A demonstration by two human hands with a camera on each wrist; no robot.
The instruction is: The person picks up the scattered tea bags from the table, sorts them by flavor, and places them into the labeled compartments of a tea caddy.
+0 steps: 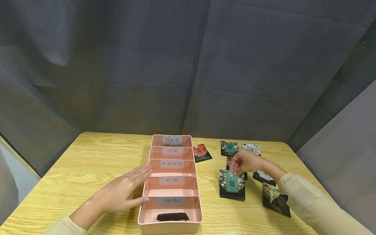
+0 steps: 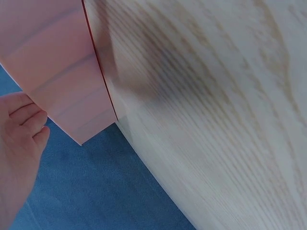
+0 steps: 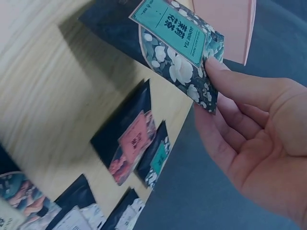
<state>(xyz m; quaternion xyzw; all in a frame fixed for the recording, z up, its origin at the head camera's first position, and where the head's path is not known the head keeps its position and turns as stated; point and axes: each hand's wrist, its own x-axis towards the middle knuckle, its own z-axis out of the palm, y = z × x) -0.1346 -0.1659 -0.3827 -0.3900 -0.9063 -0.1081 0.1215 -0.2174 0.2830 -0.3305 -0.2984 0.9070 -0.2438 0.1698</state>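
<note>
likely light, pliant, slick: sachet [image 1: 232, 186] best held where my right hand [image 1: 247, 161] pinches, far edge; left hand [image 1: 124, 189] loosely extended.

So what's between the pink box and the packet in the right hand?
In the head view, just bare wooden table shows between the pink box and the packet.

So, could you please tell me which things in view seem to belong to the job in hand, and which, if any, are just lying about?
Apparently part of the job:
held sachet
loose sachets on the table
dark packet in the nearest compartment
pink labelled box

Probably just surroundings, with no clear stray item:
wooden table
dark curtain
</note>
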